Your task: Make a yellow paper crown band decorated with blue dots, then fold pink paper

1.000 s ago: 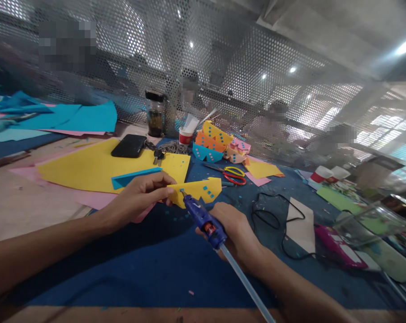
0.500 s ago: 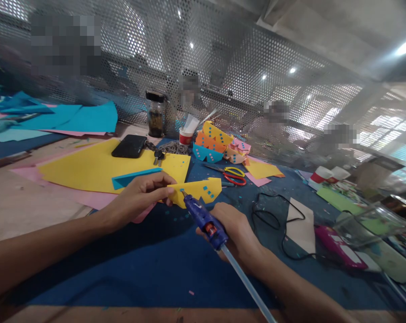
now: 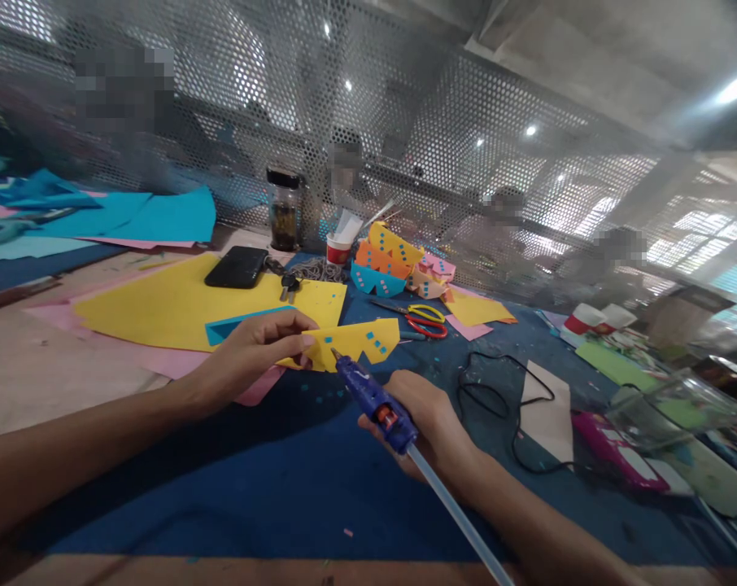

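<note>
Between the thumb and fingers of my left hand (image 3: 271, 350) is the left end of a yellow paper cutout (image 3: 350, 343), held up over the table. Small blue squares sit on its face, several toward the right and one near my thumb. My right hand (image 3: 426, 411) is wrapped round a purple glue gun (image 3: 374, 403), with a long clear glue stick (image 3: 460, 513) out of its back. The gun's nozzle points at the cutout's left part, close to the blue square there; whether it touches the paper I cannot tell. Tiny blue squares lie on the dark blue tabletop below.
Yellow sheets (image 3: 154, 301), a black phone (image 3: 236, 267) and keys (image 3: 289, 285) lie at left. Behind stand decorated paper cutouts (image 3: 377, 281), a paper cup (image 3: 337, 248) and a jar (image 3: 283, 212). Scissors (image 3: 426, 317), a black cord (image 3: 515, 431) and a magenta device (image 3: 618, 452) are at right.
The glue gun's tip has shifted slightly down and right, off the blue square near my thumb. The yellow cutout has tilted and moved up a little.
</note>
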Available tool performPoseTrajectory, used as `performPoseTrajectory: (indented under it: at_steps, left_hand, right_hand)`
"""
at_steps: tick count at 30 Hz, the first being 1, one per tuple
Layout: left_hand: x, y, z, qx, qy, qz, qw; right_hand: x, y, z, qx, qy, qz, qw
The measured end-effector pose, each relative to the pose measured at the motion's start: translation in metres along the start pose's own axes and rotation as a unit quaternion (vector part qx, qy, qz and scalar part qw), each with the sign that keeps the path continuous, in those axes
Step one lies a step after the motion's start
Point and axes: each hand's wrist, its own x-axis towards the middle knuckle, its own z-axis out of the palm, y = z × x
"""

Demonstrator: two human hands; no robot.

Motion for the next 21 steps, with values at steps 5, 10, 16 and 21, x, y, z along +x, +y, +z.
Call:
performPoseTrajectory:
  at_steps: [5,10,16,21]
  left_hand:
    - [0.0017,0.0007,-0.0006,-0.046,0.019,-0.009,0.999]
    - [0.0013,0.0002,-0.0004,-0.060,0.021,-0.013,0.998]
    - [-0.0004,0.0032,0.0003,-0.055,0.010,-0.013,0.998]
    - [-0.0002,0.0015,-0.0005,-0.049,0.005,-0.007,0.999]
  right_hand:
    - [0.0021,-0.0024,-0.0037,-0.006,-0.002,0.015,1.000]
    - [0.0021,-0.0022,-0.0019,0.001,0.000,0.027,1.000]
    - [0.0012,-0.0029,-0.0013,0.000,0.003,0.025,1.000]
    - [0.0016,-0.0027,0.0005,-0.009,0.011,0.023,1.000]
